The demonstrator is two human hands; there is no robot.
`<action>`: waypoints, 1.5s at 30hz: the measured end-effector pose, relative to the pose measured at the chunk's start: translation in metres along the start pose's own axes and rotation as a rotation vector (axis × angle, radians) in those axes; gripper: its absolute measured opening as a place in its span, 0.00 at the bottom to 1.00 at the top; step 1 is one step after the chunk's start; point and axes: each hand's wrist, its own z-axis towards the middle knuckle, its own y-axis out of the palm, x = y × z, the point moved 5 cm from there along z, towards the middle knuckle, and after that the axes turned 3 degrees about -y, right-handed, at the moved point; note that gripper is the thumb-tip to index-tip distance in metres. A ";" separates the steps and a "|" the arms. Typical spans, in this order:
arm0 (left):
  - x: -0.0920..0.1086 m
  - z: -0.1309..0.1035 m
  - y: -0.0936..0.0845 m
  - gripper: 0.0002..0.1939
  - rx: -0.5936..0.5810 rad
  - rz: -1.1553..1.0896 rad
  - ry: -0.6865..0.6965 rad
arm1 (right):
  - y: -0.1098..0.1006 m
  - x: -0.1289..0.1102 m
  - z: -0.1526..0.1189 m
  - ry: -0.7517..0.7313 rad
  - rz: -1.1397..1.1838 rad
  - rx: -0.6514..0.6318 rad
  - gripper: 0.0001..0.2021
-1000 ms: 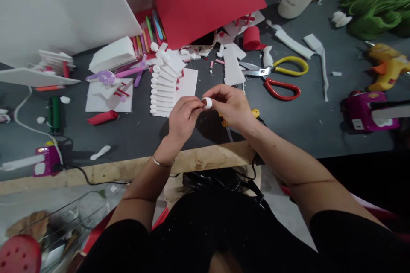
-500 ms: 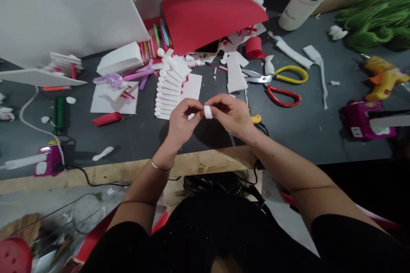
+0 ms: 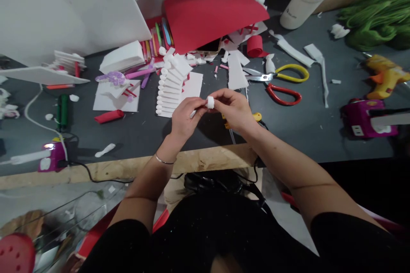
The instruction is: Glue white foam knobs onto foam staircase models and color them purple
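A small white rolled strip (image 3: 210, 102), perhaps foam or paper, sits between the fingertips of both hands above the table's front part. My left hand (image 3: 185, 117) pinches its left side with thumb and forefinger. From the right, my right hand (image 3: 235, 108) grips it with thumb and fingers, partly covering it. Just behind the left hand lies a row of white pieces with rolled ends (image 3: 169, 89) on a white sheet. Beneath and beside the right hand, a yellow-handled tool (image 3: 257, 117) is partly hidden. Scissors (image 3: 266, 77) with yellow and red handles lie open behind the right hand.
A yellow glue gun (image 3: 382, 74) and a purple power socket block (image 3: 365, 121) are at the right. Behind lie a red sheet (image 3: 214, 19), a red roll (image 3: 254, 46) and white strips (image 3: 237, 72). A tall tumbler (image 3: 293, 15) and green yarn (image 3: 378, 21) stand at the back right.
The white roll has turned slightly between my fingers and now shows more of its coiled end. Both hands have shifted a little right; the view has moved slightly.
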 end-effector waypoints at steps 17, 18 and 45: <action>0.000 -0.005 0.002 0.14 0.026 0.092 0.021 | 0.002 0.008 -0.003 0.078 0.064 -0.004 0.14; 0.001 -0.005 0.002 0.13 0.034 0.089 0.023 | 0.003 0.008 -0.003 0.075 0.063 -0.008 0.13; -0.002 -0.003 0.004 0.11 -0.029 0.012 -0.059 | -0.002 0.016 0.001 0.118 0.091 -0.024 0.20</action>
